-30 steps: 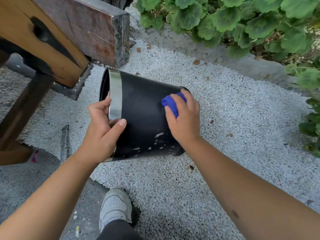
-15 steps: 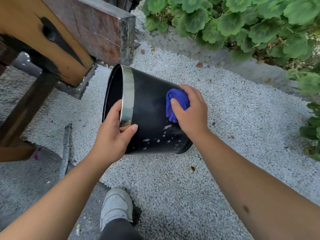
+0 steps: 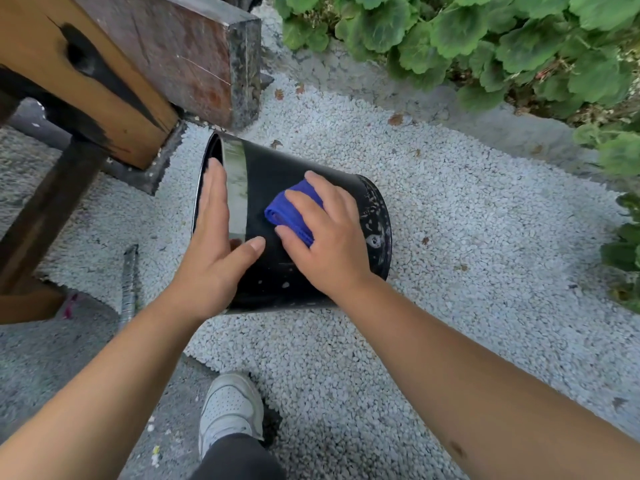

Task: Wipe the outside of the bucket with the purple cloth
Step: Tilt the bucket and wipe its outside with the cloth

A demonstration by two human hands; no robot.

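Note:
A black bucket [image 3: 273,168] with a shiny metal band near its rim lies on its side on white gravel, mouth to the left. My left hand [image 3: 216,244] rests flat on the band with straight fingers and the thumb stretched onto the black wall. My right hand [image 3: 329,237] presses a folded purple cloth [image 3: 289,211] against the upper side of the bucket, fingers curled over it. White specks dot the bucket's base end and lower side.
A wooden beam [image 3: 86,74] and a dark stone block [image 3: 194,46] stand close behind the bucket's mouth. A metal rod [image 3: 129,282] lies on the ground at left. Green plants [image 3: 485,39] border the gravel at right. My white shoe [image 3: 230,407] is below.
My left hand has let go of the rim and now lies flat on the band. The bucket has turned and settled lower; my right hand with the cloth has slid toward the band.

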